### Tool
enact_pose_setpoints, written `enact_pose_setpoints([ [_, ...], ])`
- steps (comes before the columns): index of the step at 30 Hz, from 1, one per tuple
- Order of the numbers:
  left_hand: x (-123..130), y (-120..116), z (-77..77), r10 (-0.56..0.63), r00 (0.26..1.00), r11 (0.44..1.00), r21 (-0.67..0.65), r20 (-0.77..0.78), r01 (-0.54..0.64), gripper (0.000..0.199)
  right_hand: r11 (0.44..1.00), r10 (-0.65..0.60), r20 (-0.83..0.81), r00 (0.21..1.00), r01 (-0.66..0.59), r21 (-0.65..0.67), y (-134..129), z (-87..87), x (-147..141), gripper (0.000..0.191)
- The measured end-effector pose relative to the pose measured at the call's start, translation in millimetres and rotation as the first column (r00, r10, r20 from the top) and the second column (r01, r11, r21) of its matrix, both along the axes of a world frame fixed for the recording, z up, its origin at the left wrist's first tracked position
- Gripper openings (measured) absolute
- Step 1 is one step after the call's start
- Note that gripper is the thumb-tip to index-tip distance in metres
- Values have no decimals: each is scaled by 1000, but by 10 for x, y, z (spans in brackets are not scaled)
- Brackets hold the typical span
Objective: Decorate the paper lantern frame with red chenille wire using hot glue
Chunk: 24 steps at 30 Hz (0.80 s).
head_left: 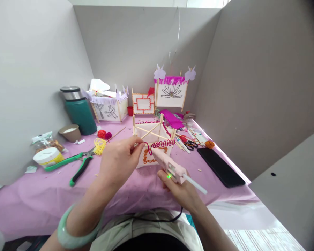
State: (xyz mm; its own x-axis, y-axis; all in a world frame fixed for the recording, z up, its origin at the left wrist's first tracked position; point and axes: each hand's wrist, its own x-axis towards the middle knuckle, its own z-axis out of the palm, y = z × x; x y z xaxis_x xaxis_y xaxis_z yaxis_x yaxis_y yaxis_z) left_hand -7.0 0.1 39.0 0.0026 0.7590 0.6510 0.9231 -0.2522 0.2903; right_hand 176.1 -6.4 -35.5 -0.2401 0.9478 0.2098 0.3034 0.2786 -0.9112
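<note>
Glue gun [169, 165] and magenta yarn [163, 144] at a stick-framed box [149, 158].
Left hand [121, 157] pinches the yarn; right hand [181, 190] grips the gun, aimed at the box's near side.

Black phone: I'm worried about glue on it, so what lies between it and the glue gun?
In the head view, pink tablecloth with a small white scrap lies between the phone and the glue gun.

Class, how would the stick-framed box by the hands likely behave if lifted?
The box is probably light: thin sticks carry papery white panels. It may feel fairly stiff, since crossed sticks brace its top. Those thin-looking panels might dent if squeezed.
</note>
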Motion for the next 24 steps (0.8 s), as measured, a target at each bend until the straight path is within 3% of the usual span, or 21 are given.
enact_pose_setpoints([
  [9,72,163,208,67,993,997,-35,-92,-71,20,998,-16,23,1000,15,53,27,-58,15,32],
  [13,97,246,267,36,992,999,-14,-119,-38,18,996,-20,29,999,17,92,40,-61,9,31],
  [24,23,354,323,-38,913,993,89,-406,81,21,987,-52,57,997,43,158,13,-43,24,25],
])
